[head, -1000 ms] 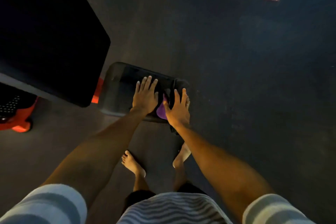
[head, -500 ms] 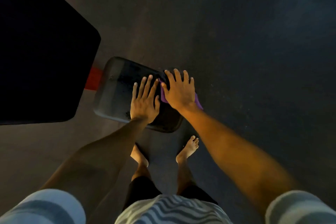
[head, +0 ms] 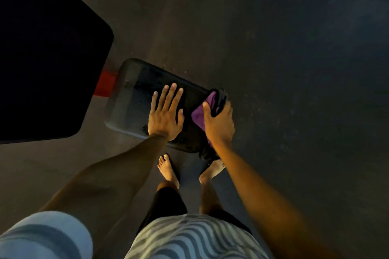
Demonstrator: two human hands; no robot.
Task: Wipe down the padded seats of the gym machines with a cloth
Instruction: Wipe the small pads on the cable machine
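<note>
A small black padded seat (head: 134, 99) sits low in the middle of the view, its surface spotted with wet marks. My left hand (head: 165, 114) lies flat on the seat's near half, fingers straight and spread. My right hand (head: 219, 121) is at the seat's right end, its fingers curled over the edge around a purple cloth (head: 205, 109). Part of the cloth shows between thumb and seat; the rest is hidden under the hand.
A large black pad (head: 46, 65) of the same machine fills the upper left, above a red frame bar (head: 105, 84). Dark rubber floor (head: 294, 69) spreads to the right and back. My bare feet (head: 168, 169) stand just below the seat.
My right hand has slid with the cloth from the seat's top to its right end and curled over the edge. My left hand stays flat on the seat.
</note>
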